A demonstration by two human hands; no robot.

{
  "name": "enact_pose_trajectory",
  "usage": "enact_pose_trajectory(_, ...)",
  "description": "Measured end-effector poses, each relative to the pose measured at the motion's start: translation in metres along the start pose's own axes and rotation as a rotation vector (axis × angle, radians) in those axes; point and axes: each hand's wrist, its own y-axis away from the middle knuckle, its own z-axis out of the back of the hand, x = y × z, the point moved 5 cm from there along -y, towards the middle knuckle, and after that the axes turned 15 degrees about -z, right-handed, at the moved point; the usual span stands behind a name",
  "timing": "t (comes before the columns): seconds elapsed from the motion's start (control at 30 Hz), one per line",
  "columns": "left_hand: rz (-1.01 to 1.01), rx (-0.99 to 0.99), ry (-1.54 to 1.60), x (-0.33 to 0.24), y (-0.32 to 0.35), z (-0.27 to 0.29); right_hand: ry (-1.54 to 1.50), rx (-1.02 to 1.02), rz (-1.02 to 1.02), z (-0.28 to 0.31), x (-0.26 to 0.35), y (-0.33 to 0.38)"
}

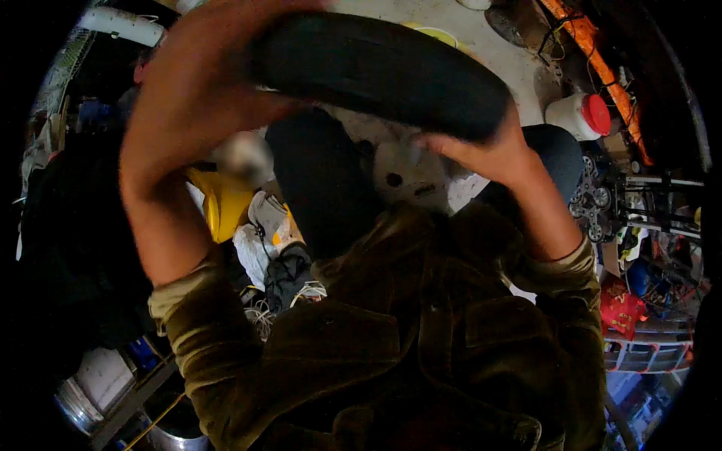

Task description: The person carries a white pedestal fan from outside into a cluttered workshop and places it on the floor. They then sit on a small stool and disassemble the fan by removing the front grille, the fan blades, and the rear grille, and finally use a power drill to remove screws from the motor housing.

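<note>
Both hands up on a black rubber tyre point(383, 71), held at 12 o'clock of the view, above the lap.
Right hand point(489, 154) fingers curled under the tyre's 5 o'clock edge; left hand point(203, 68) pressed on its 9 o'clock end, fingers hidden, can't tell. Judgement: keep both grips opposed and even so the tyre doesn't twist; white red-capped plastic jug point(579, 114) sits at 3 o'clock, well apart.

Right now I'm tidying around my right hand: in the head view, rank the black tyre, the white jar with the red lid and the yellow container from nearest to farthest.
From the right hand:
1. Black tyre, gripped by it, top centre.
2. White jar with the red lid, just to the right.
3. Yellow container, far across on the left, under the left forearm.
</note>
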Motion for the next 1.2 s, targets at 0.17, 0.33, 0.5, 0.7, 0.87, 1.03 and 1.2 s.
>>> enact_pose_trajectory(0.17,-0.298,0.014,0.287,-0.017,-0.061,-0.073,-0.073,-0.078,-0.087,0.011,-0.019,0.060)
enact_pose_trajectory(0.33,-0.343,-0.073,0.391,-0.033,-0.080,-0.129,-0.290,-0.190,-0.481,0.016,-0.055,0.107)
enact_pose_trajectory(0.5,0.212,-0.807,0.718,0.054,-0.035,-0.122,-0.338,-0.495,-0.579,0.043,-0.094,0.151)
enact_pose_trajectory(0.7,0.868,-1.071,1.439,0.090,0.024,-0.258,-0.046,-0.391,-0.652,0.038,-0.087,0.145)
enact_pose_trajectory(0.87,1.111,-0.785,1.856,0.044,0.028,-0.315,0.232,-0.167,-0.468,-0.007,-0.071,0.126)
enact_pose_trajectory(1.03,1.172,-0.616,1.568,0.039,0.024,-0.356,0.513,0.036,-0.489,-0.053,-0.068,0.124)
enact_pose_trajectory(1.2,1.078,-0.477,1.359,0.060,0.020,-0.380,0.433,-0.028,-0.526,-0.056,-0.080,0.115)
